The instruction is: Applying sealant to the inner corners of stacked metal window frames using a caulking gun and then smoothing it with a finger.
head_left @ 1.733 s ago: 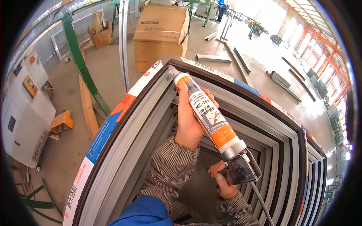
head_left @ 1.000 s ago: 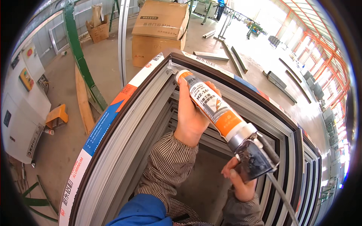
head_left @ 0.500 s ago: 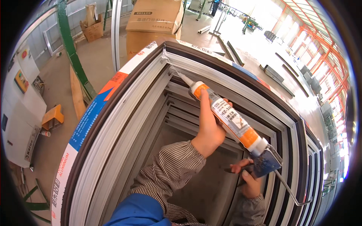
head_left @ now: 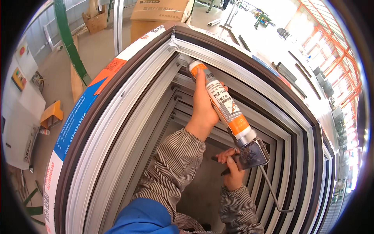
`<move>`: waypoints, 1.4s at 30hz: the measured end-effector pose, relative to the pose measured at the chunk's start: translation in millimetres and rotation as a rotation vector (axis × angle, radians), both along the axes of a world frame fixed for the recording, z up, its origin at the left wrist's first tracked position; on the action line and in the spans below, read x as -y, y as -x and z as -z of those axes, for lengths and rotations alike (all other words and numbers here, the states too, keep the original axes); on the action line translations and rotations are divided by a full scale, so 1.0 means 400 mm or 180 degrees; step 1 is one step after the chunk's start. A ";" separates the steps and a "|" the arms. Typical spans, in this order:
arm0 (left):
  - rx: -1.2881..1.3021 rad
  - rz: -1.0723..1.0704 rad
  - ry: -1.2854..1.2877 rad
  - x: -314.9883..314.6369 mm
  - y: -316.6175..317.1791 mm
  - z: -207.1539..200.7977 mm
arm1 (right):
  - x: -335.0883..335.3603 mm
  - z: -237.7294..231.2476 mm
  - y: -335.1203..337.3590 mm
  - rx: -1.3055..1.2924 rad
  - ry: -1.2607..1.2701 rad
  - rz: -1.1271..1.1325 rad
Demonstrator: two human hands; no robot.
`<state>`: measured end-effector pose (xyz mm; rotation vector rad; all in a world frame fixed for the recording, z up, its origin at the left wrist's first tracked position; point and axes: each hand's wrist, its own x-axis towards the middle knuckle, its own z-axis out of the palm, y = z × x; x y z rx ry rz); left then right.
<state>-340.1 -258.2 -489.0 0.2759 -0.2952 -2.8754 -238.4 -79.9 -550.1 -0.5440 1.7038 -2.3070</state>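
Observation:
My left hand (head_left: 204,107) is wrapped round the front half of an orange-and-white sealant cartridge (head_left: 224,102), which sits in a caulking gun (head_left: 251,154). Behind it, my right hand (head_left: 233,173) grips the gun's dark handle and trigger. The gun tilts up and to the left, its front end in the far corner of a stack of aluminium frames (head_left: 128,87). The nozzle tip is hard to make out against the profiles there, so I cannot tell whether it touches. A smear of whitish material (head_left: 174,46) shows at the top frame's corner joint.
Printed protective film (head_left: 72,126) covers the outer side of the top frame. Beyond stand cardboard boxes (head_left: 159,11) and a green post (head_left: 69,43). A pale machine cabinet (head_left: 19,124) is at the left; dark metal profiles (head_left: 286,72) lie on the floor at right.
The caulking gun has shifted left and its nozzle has gone lower into the corner, below the top frame's joint. Both hands moved with it, keeping their grip. The view has tilted slightly.

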 end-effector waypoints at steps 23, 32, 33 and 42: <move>-0.0049 0.0007 -0.0808 -0.006 -0.001 -0.033 | -0.012 -0.201 -0.031 -0.0001 -0.0712 0.0730; -0.1111 0.0340 -0.1296 -0.040 -0.049 -0.083 | -0.089 -0.365 -0.051 -0.0358 -0.1969 0.0838; -0.1143 0.0421 -0.1345 -0.057 -0.063 -0.086 | -0.103 -0.356 -0.065 -0.0303 -0.1846 0.0908; 0.0012 0.0190 -0.0610 -0.174 -0.109 -0.024 | -0.245 -0.145 -0.029 -0.0013 -0.0868 0.0092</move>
